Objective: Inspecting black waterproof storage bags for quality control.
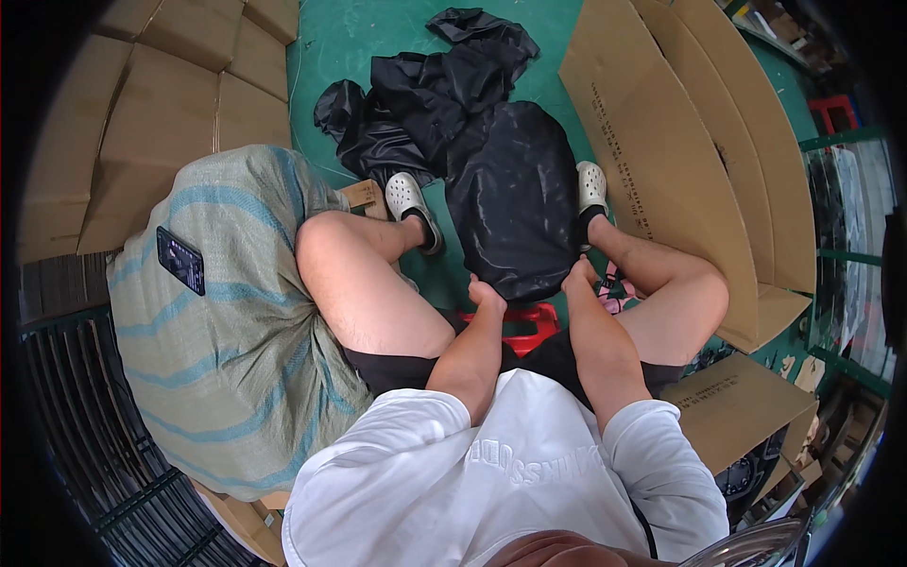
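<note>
Between my legs stands a rounded, filled-out black cover (510,198) of smooth, leather-like material, dusty with pale marks. My left hand (486,295) is closed on its near left edge. At the near right edge my right hand (580,275) grips the same cover. The fingers of both hands are partly hidden by the material. What fills the cover is not visible. Beyond it, more crumpled black material (416,94) lies on the green floor, touching or close to the cover; I cannot tell whether they are joined.
A red plastic stool (529,326) shows beneath me. On my left a striped woven sack (217,350) bears a phone (180,261), with stacked cartons (156,113) behind. Large cardboard sheets (661,161) stand at right, near a pink strap-like item (619,293). A carton (742,406) sits lower right.
</note>
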Action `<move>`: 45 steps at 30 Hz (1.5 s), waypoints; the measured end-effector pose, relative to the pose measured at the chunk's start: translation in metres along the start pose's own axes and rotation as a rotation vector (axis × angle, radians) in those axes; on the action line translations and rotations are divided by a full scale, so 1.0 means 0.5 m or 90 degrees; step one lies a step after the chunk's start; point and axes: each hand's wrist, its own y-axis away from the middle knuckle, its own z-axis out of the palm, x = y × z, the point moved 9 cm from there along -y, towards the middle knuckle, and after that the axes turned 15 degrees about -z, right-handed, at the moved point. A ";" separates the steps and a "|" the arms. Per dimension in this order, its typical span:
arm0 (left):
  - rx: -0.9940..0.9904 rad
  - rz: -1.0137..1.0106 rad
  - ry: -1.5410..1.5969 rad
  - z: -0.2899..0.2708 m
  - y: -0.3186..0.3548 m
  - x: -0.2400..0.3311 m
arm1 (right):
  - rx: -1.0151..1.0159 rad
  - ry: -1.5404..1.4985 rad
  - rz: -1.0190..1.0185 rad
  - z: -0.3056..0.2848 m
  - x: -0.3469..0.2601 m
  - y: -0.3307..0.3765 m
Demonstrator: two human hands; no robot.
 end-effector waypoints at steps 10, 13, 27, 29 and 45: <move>0.033 -0.012 -0.037 -0.017 0.002 0.027 | -0.152 0.076 0.007 0.090 0.098 -0.161; 0.012 -0.011 0.012 -0.052 -0.027 0.031 | -0.228 0.312 -0.158 0.138 0.089 -0.175; 0.379 0.007 -0.112 -0.071 -0.040 0.067 | -0.049 0.214 -0.591 0.074 -0.265 -0.013; 0.297 0.279 -0.219 0.060 0.109 0.166 | -0.116 0.259 -0.829 0.098 -0.332 0.066; -0.299 0.417 -0.537 0.611 0.107 0.457 | -0.227 0.335 -0.682 0.175 -0.269 0.126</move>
